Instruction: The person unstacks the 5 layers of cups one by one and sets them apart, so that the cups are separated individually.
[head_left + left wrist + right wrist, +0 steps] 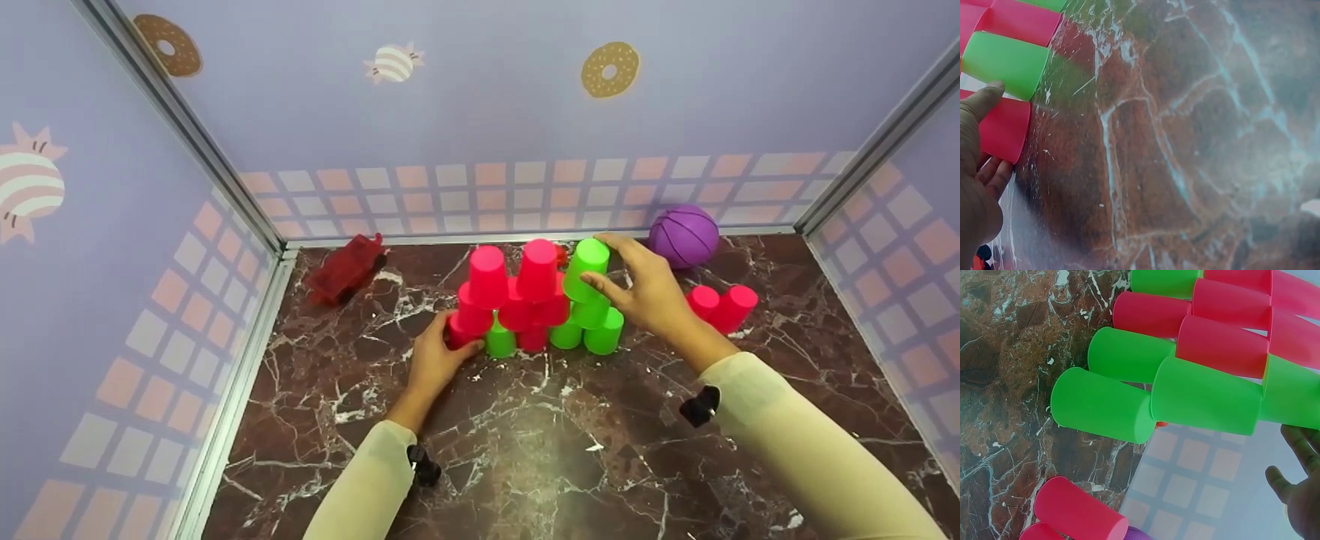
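Upside-down cups stand in a three-tier stack in the head view. The top tier has two pink-red cups (pixel 487 276) (pixel 538 270) and a green cup (pixel 586 271) at its right end. My right hand (pixel 651 291) is at that green cup, its fingertips by the cup's side and the thumb spread apart from them; in the right wrist view the thumb (pixel 1279 485) stands off the cup. My left hand (pixel 437 358) holds the bottom tier's leftmost pink-red cup (pixel 1005 126), its thumb reaching to the green cup (pixel 1008 62) beside it and its fingers at the far side.
Two more pink-red cups (pixel 738 306) stand to the right of the stack. A purple ball (pixel 684 237) rests against the back wall, and a translucent red toy (pixel 345 270) lies at the back left. Walls enclose the dark marbled tabletop (pixel 525 450) at left, back and right.
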A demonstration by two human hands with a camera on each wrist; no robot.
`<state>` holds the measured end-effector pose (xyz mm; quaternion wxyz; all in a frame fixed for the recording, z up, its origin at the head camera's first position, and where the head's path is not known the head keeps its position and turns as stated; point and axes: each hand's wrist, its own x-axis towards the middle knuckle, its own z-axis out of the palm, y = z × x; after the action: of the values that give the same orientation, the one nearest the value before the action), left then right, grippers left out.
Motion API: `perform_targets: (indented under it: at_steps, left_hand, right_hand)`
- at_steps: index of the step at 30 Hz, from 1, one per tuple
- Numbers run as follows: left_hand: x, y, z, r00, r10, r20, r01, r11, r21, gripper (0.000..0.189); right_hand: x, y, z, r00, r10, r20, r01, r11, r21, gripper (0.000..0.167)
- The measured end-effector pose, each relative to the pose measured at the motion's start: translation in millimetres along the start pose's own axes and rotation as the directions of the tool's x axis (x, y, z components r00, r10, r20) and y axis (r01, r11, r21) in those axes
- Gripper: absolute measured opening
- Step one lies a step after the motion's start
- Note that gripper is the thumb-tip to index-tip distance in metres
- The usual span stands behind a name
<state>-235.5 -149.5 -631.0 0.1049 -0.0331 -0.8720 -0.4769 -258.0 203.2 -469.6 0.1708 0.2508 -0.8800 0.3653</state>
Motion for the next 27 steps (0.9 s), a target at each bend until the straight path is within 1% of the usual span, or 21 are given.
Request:
perform_targets:
  at_steps: [2, 6, 8, 12, 18, 23, 27]
  left_hand:
    - [-0.1, -0.3, -1.4, 1.000, -0.004, 0.001, 0.004, 1.000, -0.030, 0.065]
    - [-0.1, 0.0, -4.3, 1.000, 0.007, -0.001, -0.007, 0.996, -0.094, 0.064]
    - [-0.5, 0.2, -5.3, 1.000, 0.010, -0.002, -0.010, 0.994, -0.110, 0.063]
    - [-1.3, 0.0, -6.0, 1.000, 0.003, -0.001, -0.003, 0.993, -0.118, 0.061]
    - [-0.4, 1.1, -7.0, 1.000, 0.000, 0.005, 0.001, 0.992, -0.124, 0.064]
    - [1.0, 1.1, -7.7, 1.000, 0.018, 0.006, -0.018, 0.995, -0.101, 0.062]
    - [1.9, 0.5, -8.2, 1.000, 0.019, 0.011, -0.018, 0.996, -0.085, 0.062]
  right_hand:
    - [-0.3, -0.3, 0.4, 1.000, 0.001, -0.002, -0.001, 1.000, 0.004, 0.058]
    - [-1.1, 0.3, 1.4, 1.000, 0.006, -0.008, -0.006, 1.000, 0.002, 0.059]
    - [-1.1, 0.7, 1.7, 1.000, 0.010, -0.008, -0.010, 1.000, 0.003, 0.059]
    - [-0.8, 1.1, 2.4, 1.000, 0.011, -0.006, -0.011, 1.000, 0.007, 0.059]
    - [-0.5, 0.1, 1.9, 1.000, 0.010, -0.002, -0.010, 1.000, 0.011, 0.059]
    - [0.0, -0.9, 0.8, 1.000, 0.007, 0.002, -0.007, 1.000, 0.004, 0.058]
    - [0.1, -1.8, -1.5, 1.000, 0.008, -0.004, -0.008, 1.000, -0.003, 0.057]
